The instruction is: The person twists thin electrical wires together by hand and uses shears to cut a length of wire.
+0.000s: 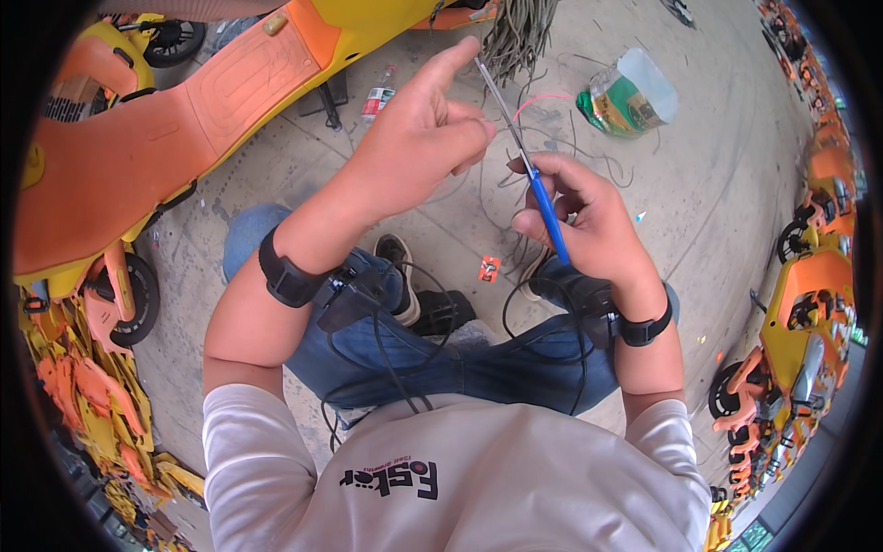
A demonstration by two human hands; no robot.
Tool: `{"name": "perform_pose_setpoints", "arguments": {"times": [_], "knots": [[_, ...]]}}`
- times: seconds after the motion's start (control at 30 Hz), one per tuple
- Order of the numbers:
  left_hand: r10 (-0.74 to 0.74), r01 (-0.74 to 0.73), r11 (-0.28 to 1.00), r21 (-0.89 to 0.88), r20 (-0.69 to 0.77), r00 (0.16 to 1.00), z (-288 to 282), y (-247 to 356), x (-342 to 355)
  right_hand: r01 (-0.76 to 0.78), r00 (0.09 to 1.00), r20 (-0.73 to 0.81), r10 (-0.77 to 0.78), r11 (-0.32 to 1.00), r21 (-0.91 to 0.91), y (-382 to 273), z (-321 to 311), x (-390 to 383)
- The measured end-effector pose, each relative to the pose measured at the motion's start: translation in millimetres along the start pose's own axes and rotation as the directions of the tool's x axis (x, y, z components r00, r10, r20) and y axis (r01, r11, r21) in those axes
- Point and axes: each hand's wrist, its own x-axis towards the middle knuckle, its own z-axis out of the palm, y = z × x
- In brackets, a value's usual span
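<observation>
My right hand [584,207] grips a slim tool with a blue handle [550,216] and a long, narrow metal shaft [501,106]. Its shaft points up and to the left; the exact kind of tool cannot be made out. My left hand [414,138] holds nothing that I can see. Its index finger is stretched out, with the fingertip close beside the tool's tip, and the other fingers are bent. Whether the fingertip touches the metal is unclear. Just beyond the tip hangs a bundle of grey-green cables [517,41].
An orange and yellow vehicle body [230,101] stands at the upper left. A bottle [377,97] lies near it. A cut-open green and clear plastic container [635,97] sits at the upper right. Loose wires trail over the floor, near a small orange card [488,269]. Vehicles [800,304] line the right.
</observation>
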Motion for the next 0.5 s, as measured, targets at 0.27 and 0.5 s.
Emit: {"name": "perform_pose_setpoints", "arguments": {"times": [0.27, 0.5], "knots": [[-0.062, 0.058, 0.996, 0.064, 0.059, 0.996, 0, 2, 0, 0.219, 0.937, -0.170, -0.306, 0.890, -0.400, 10, 0, 5], [-0.369, 0.285, 0.920, 0.267, 0.353, 0.860, -11, 8, -6, 0.114, 0.896, -0.349, -0.276, 0.900, -0.421, 12, -15, 8]]}}
